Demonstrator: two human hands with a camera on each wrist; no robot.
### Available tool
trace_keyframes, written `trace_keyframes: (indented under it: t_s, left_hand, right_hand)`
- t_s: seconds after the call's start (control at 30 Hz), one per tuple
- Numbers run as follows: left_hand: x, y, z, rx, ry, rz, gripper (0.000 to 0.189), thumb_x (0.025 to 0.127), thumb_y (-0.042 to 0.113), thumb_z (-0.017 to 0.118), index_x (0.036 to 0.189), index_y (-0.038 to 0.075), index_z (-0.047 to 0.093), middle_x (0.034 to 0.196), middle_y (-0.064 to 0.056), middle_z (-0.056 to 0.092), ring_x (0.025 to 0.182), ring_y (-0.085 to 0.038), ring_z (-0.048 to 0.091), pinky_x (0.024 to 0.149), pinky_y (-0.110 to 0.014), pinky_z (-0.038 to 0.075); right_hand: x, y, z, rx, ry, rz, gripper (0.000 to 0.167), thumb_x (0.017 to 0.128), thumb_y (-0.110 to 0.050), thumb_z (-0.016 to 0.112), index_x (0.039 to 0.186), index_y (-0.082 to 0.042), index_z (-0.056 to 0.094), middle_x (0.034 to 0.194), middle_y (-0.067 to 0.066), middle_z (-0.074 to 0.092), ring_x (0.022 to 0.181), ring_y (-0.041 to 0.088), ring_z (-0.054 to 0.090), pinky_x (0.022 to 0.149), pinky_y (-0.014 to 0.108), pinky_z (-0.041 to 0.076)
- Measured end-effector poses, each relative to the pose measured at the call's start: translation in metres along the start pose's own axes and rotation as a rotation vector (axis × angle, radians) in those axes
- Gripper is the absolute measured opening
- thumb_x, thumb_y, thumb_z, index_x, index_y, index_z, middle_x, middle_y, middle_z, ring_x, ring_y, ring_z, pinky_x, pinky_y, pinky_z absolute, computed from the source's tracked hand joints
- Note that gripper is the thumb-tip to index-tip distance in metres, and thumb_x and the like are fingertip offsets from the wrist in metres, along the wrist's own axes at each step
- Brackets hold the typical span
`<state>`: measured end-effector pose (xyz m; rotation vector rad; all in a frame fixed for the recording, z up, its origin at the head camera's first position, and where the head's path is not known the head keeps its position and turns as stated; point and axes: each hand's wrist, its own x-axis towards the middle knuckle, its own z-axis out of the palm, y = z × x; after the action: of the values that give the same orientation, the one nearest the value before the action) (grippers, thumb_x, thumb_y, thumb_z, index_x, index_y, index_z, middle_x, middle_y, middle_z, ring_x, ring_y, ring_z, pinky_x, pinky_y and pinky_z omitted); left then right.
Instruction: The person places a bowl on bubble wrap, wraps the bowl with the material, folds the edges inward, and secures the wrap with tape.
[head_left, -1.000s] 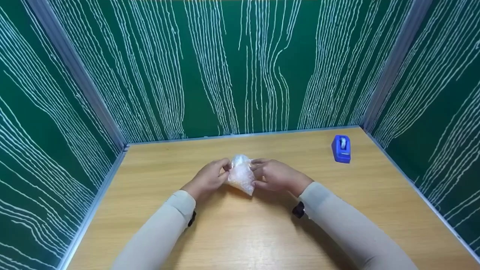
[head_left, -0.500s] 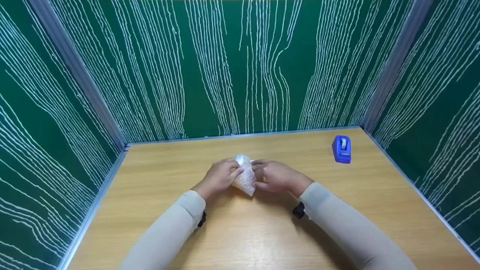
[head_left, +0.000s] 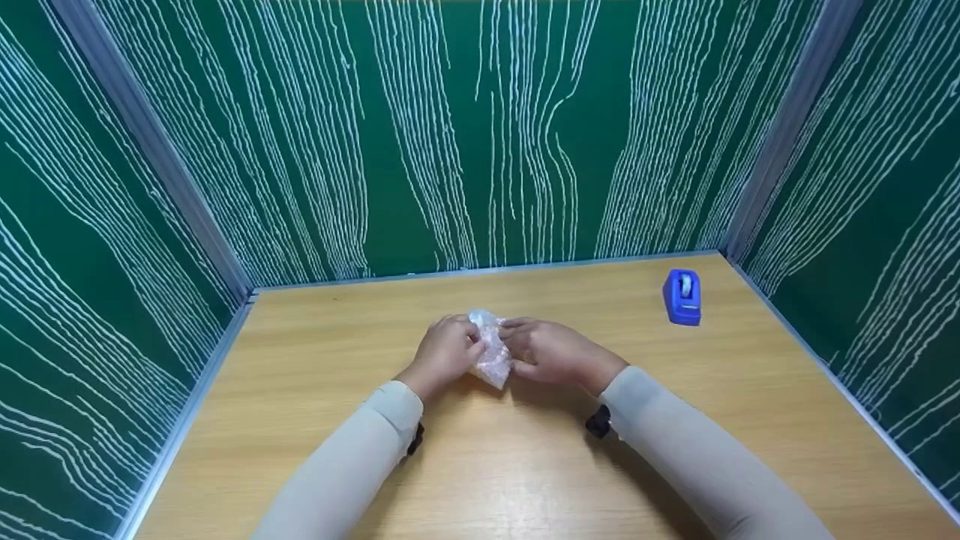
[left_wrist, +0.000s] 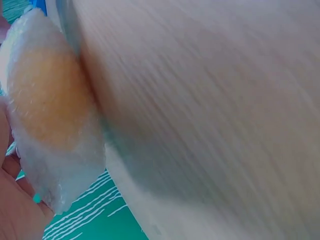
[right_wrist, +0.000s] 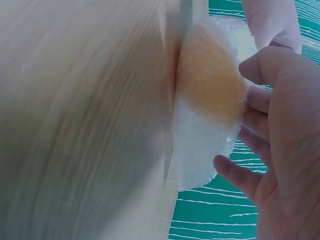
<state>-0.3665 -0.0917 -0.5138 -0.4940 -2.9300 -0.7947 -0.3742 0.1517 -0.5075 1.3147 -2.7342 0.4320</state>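
Observation:
A small bubble wrap bundle [head_left: 493, 363] stands on the wooden table between both hands. Through the wrap in the left wrist view shows a rounded orange thing [left_wrist: 50, 97], blurred by the plastic. My left hand [head_left: 442, 349] grips the bundle's left side, its fingers bent over the wrap. On the other side my right hand [head_left: 553, 351] holds the wrap, with thumb and fingers curved along it. In the right wrist view the right hand's thumb [right_wrist: 257, 67] lies against the bundle while the little finger sticks out near its lower end.
A blue tape dispenser [head_left: 682, 298] with a roll in it stands at the table's back right. Green panels [head_left: 405, 150] with white wavy lines close off the back and both sides of the wooden table [head_left: 300, 360].
My left hand has shifted right and up over the bundle's left side, bending its fingers onto the wrap. The bundle shows narrower between the hands. My right hand has barely moved.

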Motion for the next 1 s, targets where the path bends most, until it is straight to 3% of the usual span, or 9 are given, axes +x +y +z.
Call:
trace_keyframes:
  t_s: [0.13, 0.27, 0.37, 0.47, 0.57, 0.77, 0.87, 1.0]
  left_hand:
    - [-0.001, 0.002, 0.0, 0.001, 0.002, -0.004, 0.024, 0.109, 0.032, 0.077, 0.109, 0.009, 0.086, 0.122, -0.004, 0.079, 0.122, -0.025, 0.068, 0.126, -0.049, 0.051]
    - [-0.001, 0.002, 0.002, 0.009, 0.0, -0.013, 0.024, 0.109, 0.033, 0.079, 0.108, 0.01, 0.085, 0.122, -0.002, 0.078, 0.125, -0.024, 0.066, 0.127, -0.048, 0.049]
    - [-0.002, 0.001, 0.004, 0.023, 0.003, -0.02, 0.024, 0.108, 0.033, 0.079, 0.116, 0.012, 0.084, 0.13, -0.003, 0.077, 0.132, -0.025, 0.065, 0.13, -0.049, 0.048]
    - [-0.005, 0.002, 0.003, 0.033, -0.002, -0.016, 0.029, 0.11, 0.036, 0.076, 0.129, 0.015, 0.081, 0.149, -0.005, 0.072, 0.146, -0.029, 0.061, 0.134, -0.053, 0.043]
    - [-0.011, 0.003, -0.001, 0.073, -0.037, 0.026, 0.038, 0.113, 0.045, 0.069, 0.139, 0.02, 0.08, 0.159, -0.004, 0.067, 0.154, -0.031, 0.058, 0.137, -0.059, 0.036]
    - [-0.024, 0.001, -0.005, 0.195, -0.122, 0.169, 0.048, 0.114, 0.06, 0.061, 0.144, 0.029, 0.081, 0.152, 0.003, 0.074, 0.151, -0.027, 0.063, 0.138, -0.075, 0.023]
    - [-0.029, 0.0, -0.004, 0.244, -0.127, 0.226, 0.047, 0.115, 0.059, 0.059, 0.143, 0.028, 0.081, 0.152, 0.004, 0.075, 0.154, -0.025, 0.062, 0.136, -0.079, 0.021]
    - [-0.032, 0.0, -0.003, 0.285, -0.116, 0.242, 0.048, 0.116, 0.058, 0.057, 0.143, 0.027, 0.081, 0.152, 0.004, 0.076, 0.153, -0.024, 0.064, 0.135, -0.081, 0.022]
  right_hand:
    - [-0.002, -0.002, -0.001, -0.015, 0.055, 0.028, 0.031, 0.107, -0.03, 0.075, 0.131, -0.011, 0.081, 0.144, 0.009, 0.079, 0.142, 0.031, 0.071, 0.123, 0.049, 0.056]
    - [-0.005, -0.003, -0.001, -0.04, 0.075, 0.028, 0.036, 0.106, -0.033, 0.078, 0.137, -0.015, 0.079, 0.148, 0.006, 0.074, 0.142, 0.029, 0.068, 0.121, 0.048, 0.058]
    - [-0.005, -0.002, -0.001, -0.044, 0.057, 0.006, 0.035, 0.107, -0.034, 0.076, 0.137, -0.018, 0.082, 0.152, 0.005, 0.073, 0.147, 0.029, 0.065, 0.124, 0.051, 0.055]
    - [-0.005, -0.001, 0.0, -0.038, 0.038, 0.006, 0.031, 0.108, -0.035, 0.075, 0.133, -0.019, 0.085, 0.153, 0.005, 0.074, 0.148, 0.03, 0.065, 0.126, 0.053, 0.054]
    - [-0.005, -0.001, 0.001, -0.033, 0.023, 0.011, 0.03, 0.109, -0.035, 0.074, 0.132, -0.019, 0.085, 0.153, 0.005, 0.074, 0.149, 0.03, 0.064, 0.127, 0.054, 0.053]
    - [-0.008, 0.001, 0.0, -0.019, 0.011, 0.022, 0.03, 0.109, -0.036, 0.072, 0.132, -0.02, 0.085, 0.155, 0.005, 0.073, 0.152, 0.031, 0.063, 0.129, 0.054, 0.051]
    - [-0.012, 0.003, -0.001, -0.004, 0.037, -0.008, 0.028, 0.109, -0.032, 0.072, 0.128, -0.017, 0.086, 0.153, 0.008, 0.074, 0.149, 0.032, 0.065, 0.127, 0.054, 0.053]
    - [-0.015, 0.007, -0.005, 0.034, 0.069, -0.019, 0.025, 0.11, -0.028, 0.073, 0.125, -0.013, 0.086, 0.151, 0.011, 0.074, 0.146, 0.035, 0.067, 0.125, 0.055, 0.054]
